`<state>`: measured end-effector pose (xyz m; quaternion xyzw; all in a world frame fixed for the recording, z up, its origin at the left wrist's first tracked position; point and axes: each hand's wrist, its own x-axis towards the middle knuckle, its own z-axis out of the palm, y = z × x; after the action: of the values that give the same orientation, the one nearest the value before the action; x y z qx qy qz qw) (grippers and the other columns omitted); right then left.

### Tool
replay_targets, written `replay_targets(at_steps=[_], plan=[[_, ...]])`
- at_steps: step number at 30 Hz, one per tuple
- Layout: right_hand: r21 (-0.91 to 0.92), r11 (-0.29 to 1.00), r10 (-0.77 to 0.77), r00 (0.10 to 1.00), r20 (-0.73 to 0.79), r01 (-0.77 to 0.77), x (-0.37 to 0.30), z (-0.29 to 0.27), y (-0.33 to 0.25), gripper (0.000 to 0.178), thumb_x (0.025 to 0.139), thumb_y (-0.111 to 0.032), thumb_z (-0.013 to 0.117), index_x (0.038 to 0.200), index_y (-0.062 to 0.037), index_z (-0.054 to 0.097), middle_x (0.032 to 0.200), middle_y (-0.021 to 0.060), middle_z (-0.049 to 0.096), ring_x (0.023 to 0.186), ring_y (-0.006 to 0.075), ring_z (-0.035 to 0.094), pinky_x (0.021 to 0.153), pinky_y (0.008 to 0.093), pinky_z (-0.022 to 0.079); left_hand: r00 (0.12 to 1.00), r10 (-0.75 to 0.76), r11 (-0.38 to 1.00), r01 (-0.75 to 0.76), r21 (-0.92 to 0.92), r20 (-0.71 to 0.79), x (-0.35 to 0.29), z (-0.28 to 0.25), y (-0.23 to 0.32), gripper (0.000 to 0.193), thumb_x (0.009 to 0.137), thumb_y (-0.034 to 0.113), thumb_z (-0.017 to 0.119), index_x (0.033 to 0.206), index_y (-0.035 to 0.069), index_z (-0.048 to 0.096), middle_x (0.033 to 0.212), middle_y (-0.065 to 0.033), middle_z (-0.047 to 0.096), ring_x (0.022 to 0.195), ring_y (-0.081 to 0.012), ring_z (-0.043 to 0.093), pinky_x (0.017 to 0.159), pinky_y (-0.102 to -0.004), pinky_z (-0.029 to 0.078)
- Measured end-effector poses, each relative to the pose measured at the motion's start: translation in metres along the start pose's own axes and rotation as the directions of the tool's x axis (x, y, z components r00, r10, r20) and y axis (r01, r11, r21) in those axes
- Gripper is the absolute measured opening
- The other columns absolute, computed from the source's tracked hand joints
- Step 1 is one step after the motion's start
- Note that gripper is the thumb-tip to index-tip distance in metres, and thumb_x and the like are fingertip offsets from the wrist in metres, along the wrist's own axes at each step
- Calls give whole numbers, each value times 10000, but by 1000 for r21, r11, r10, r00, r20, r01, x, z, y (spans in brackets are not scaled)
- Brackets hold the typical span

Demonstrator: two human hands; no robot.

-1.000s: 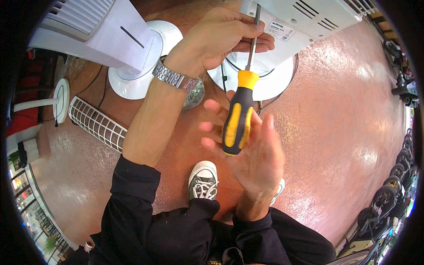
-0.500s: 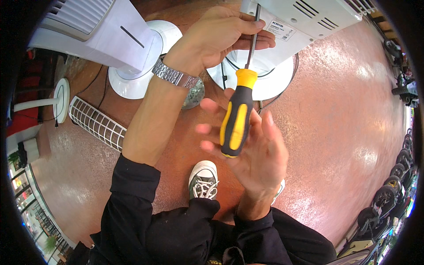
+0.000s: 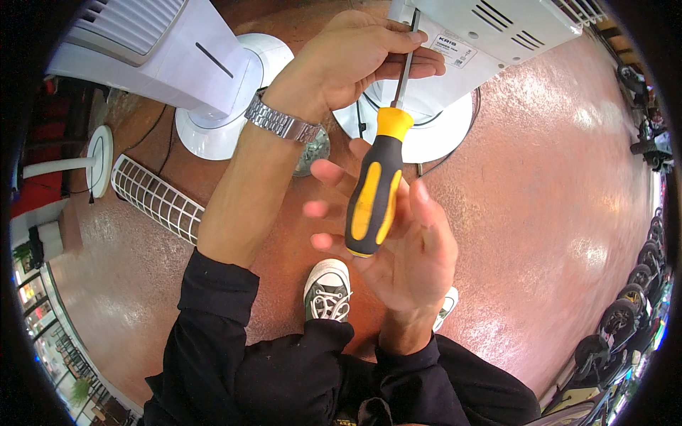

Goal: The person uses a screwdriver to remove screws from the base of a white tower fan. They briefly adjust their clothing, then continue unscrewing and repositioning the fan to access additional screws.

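Observation:
A screwdriver (image 3: pixel 376 190) with a black and yellow handle stands with its shaft pointing away from me, toward a white tower fan (image 3: pixel 490 60) at the upper right. Around its metal shaft, my left hand (image 3: pixel 355 60) steadies it between thumb and fingers; a metal watch is on that wrist. The tip lies against the fan's back, where I cannot make out a screw. Palm up, my right hand (image 3: pixel 415 259) is below the handle, its fingers spread apart and not closed around it.
At the upper left another white tower fan (image 3: pixel 167 74) stands on a round base. A white wire grille (image 3: pixel 158 199) lies on the floor near a white round stand (image 3: pixel 101 162). Cables run by the bases. Several wheels (image 3: pixel 619 318) line the right edge.
The screwdriver's handle has turned about its axis and swung slightly left. My right hand has shifted a little left with its fingers spread. My left hand stays nearly in place.

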<state>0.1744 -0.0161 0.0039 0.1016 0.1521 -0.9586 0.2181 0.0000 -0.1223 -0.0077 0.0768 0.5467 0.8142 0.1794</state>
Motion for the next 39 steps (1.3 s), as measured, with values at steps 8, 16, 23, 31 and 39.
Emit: replay_targets(at_steps=[8,16,23,31,39], plan=[[-131,978,-164,986,11,164,1,-30,8,646,922,-231,748,1427,-43,392,1234,155,611,942,291,709,767,386,625,997,25,990,-35,135,76,1,0,2,280,1023,59,523,1252,-103,505,1138,-250,673,997,-294,726,927,-333,621],[-127,990,-61,998,-22,58,0,-10,-5,620,1044,-350,460,1528,-6,281,1459,285,444,1187,385,616,958,448,577,977,-214,973,213,-89,-1,-1,1,14,290,1023,38,521,1196,-194,540,1146,-255,649,1079,-276,682,970,-304,585],[-126,976,-170,984,51,176,-1,-25,-3,703,972,-144,641,1530,36,252,1432,276,479,1144,405,650,934,443,600,985,-173,985,173,24,-4,-7,11,28,289,1024,44,522,1218,-168,548,1167,-235,649,1072,-254,684,953,-289,589],[104,994,-30,998,55,24,2,-8,-3,594,1034,-190,482,1541,14,249,1495,331,396,1117,402,663,901,391,620,978,-203,979,203,-21,-43,-3,5,21,275,1033,53,505,1211,-146,570,1146,-218,665,1050,-239,691,932,-278,595],[-57,978,-195,979,68,199,3,-30,5,832,892,-248,770,1519,-3,281,1334,187,574,1107,302,682,881,358,617,983,-168,976,177,124,-73,-1,9,24,261,1034,62,518,1175,-144,594,1137,-217,668,1027,-245,702,922,-284,597]])
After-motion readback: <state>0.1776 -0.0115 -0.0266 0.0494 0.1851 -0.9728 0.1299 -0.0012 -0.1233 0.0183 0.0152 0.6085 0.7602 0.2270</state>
